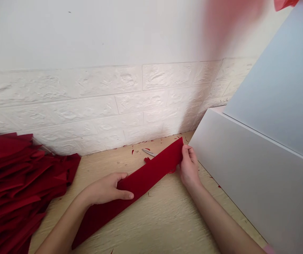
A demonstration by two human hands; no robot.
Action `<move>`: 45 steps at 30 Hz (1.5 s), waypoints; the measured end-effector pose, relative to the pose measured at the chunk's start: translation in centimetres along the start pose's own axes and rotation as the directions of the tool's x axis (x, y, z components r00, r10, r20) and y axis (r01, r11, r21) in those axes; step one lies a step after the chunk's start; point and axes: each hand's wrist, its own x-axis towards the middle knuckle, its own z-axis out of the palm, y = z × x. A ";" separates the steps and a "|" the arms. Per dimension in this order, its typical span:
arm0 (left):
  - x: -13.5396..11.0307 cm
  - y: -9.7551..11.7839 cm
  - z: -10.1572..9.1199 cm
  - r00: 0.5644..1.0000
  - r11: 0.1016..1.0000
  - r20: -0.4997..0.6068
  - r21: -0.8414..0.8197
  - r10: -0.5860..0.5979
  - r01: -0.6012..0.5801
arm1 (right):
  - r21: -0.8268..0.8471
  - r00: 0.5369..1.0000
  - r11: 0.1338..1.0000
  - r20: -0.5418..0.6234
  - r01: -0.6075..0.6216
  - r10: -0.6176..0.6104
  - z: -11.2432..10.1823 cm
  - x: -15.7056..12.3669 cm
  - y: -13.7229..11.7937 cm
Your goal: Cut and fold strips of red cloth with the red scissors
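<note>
Dark-red fabric strip (151,166) is slanting over the surface (151,225) toward the back edge, left hand (105,190) clamping fingers at mid-strip, right hand (190,167) at the far end, a metal blade (148,152) behind possibly risking snags if grip is slackening.

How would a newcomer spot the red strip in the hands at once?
From the white brick-patterned wall, look down to the pale tabletop. Across it slants a dark red strip, the left hand at its middle, the right hand at its upper end. Unlike the ruffled red pile at the picture's left, it is smooth and held apart.
</note>
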 end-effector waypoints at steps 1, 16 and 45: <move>-0.4 -0.2 0.1 1.000 1.000 -0.020 -0.002 0.002 -0.002 | 0.032 1.000 0.999 0.003 -0.016 0.016 0.0 0.0 -0.1; -3.8 -1.3 -0.2 0.988 0.999 -0.147 0.003 -0.038 0.039 | -0.003 0.938 1.000 0.347 -0.024 0.023 0.3 -0.9 -0.2; -4.4 -2.2 1.4 0.776 0.873 -0.575 -0.483 -0.259 -0.067 | -0.187 0.919 0.934 0.316 0.305 -0.237 0.2 -1.8 0.1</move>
